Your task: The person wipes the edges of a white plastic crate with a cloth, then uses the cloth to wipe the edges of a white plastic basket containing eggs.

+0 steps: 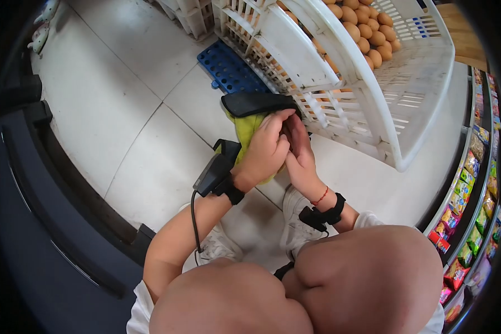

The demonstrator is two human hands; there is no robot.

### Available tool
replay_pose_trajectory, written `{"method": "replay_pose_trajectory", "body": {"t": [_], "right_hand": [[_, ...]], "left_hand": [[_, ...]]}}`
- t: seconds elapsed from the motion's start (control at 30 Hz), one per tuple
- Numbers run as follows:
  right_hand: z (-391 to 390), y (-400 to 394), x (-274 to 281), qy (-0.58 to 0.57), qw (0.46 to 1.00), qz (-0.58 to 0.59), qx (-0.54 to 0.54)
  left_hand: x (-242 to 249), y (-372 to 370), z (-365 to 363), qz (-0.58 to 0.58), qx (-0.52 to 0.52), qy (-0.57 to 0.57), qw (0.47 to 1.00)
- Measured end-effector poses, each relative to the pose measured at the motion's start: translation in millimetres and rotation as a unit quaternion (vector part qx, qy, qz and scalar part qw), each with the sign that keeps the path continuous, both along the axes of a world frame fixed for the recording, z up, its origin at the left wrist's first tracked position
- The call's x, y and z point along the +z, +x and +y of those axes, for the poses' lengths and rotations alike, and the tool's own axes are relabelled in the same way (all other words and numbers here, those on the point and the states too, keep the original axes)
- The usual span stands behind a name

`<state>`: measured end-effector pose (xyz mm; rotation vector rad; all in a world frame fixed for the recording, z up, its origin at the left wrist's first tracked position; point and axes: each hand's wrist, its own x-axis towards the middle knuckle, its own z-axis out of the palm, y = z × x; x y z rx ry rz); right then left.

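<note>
My left hand (263, 149) and my right hand (302, 161) meet low over the floor, cupped against each other with curled fingers pressed together. Whatever lies between the palms is hidden. Behind and beneath them is a yellow-green cloth-like item (247, 129), with a black padded piece (256, 103) along its top. Just right of my fingertips stands a white plastic crate (339, 111). Brown eggs (367, 29) fill part of a white basket (423, 75) there.
A blue perforated piece (228, 67) lies on the tiled floor (150, 150) beside the crate. Snack shelves (465, 189) run down the right side. A dark cabinet (44, 217) lines the left. My knees and white shoes (292, 220) are below.
</note>
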<state>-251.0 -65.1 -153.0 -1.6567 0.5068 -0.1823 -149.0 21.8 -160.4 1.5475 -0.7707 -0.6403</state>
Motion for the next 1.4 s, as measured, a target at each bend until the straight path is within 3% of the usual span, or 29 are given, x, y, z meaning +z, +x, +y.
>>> {"method": "replay_pose_trajectory", "body": {"t": [0.17,0.33,0.47,0.57,0.7,0.77,0.93,1.03,1.33,1.4], "right_hand": [[5.6,-2.2,7.9,0.012,1.0,-0.018,-0.021],[4.0,-1.5,-6.8,-0.035,0.999,-0.002,-0.02],[11.2,-4.4,-4.0,-0.06,0.997,-0.041,-0.034],[10.0,1.3,5.6,0.067,0.995,-0.05,-0.048],[8.1,3.5,-1.9,0.115,0.99,-0.042,-0.068],[8.7,2.5,-6.5,0.098,0.992,-0.046,-0.06],[10.5,-0.7,-2.5,0.077,0.993,-0.086,-0.038],[3.5,0.7,-5.6,0.09,0.994,-0.053,-0.033],[5.8,0.9,9.0,0.068,0.996,-0.064,-0.01],[3.2,0.3,8.6,0.111,0.992,-0.047,-0.022]], "left_hand": [[9.0,-0.1,0.2,-0.039,-0.007,-0.034,0.999],[-9.7,0.1,-2.1,0.029,-0.001,-0.014,0.999],[10.7,-8.3,2.3,0.064,-0.021,-0.033,0.997],[5.5,-9.1,3.7,0.076,-0.014,-0.039,0.996],[-12.3,2.7,4.6,-0.005,-0.018,0.011,1.0],[-14.7,2.7,2.2,-0.042,-0.011,0.005,0.999],[5.8,-4.6,1.8,0.07,-0.001,-0.088,0.994],[-3.9,0.3,5.4,0.015,-0.058,0.005,0.998],[14.7,-0.8,5.2,0.08,-0.044,-0.03,0.995],[11.2,0.5,5.7,0.079,-0.048,-0.014,0.996]]}}
